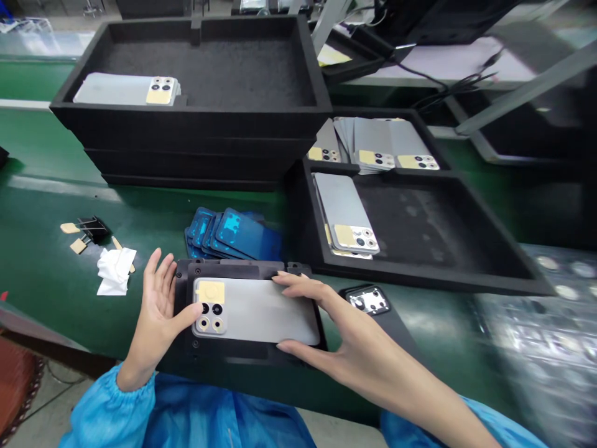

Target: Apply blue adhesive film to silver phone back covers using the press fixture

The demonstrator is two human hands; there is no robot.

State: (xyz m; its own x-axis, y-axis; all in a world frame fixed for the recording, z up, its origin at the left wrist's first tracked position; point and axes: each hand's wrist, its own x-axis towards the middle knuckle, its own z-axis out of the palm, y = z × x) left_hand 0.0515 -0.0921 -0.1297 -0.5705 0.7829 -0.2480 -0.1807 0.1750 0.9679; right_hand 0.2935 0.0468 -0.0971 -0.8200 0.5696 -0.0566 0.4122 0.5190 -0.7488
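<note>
A silver phone back cover (261, 311) with a camera block and a cream sticker at its left end lies in a black fixture (186, 336) near the table's front edge. My left hand (163, 311) is spread at the fixture's left end, its thumb touching the camera block and its fingers along the fixture's side. From the right, my right hand (331, 323) has its fingers on the far edge of the cover and its thumb on the near edge, gripping it across its width.
Blue plates (247, 233) lie behind the fixture. Stacked black trays (205, 134) stand at the back left, more trays with silver covers (345, 205) at the right. A binder clip (96, 229) and white tissue (114, 270) lie left, a black case (368, 300) right.
</note>
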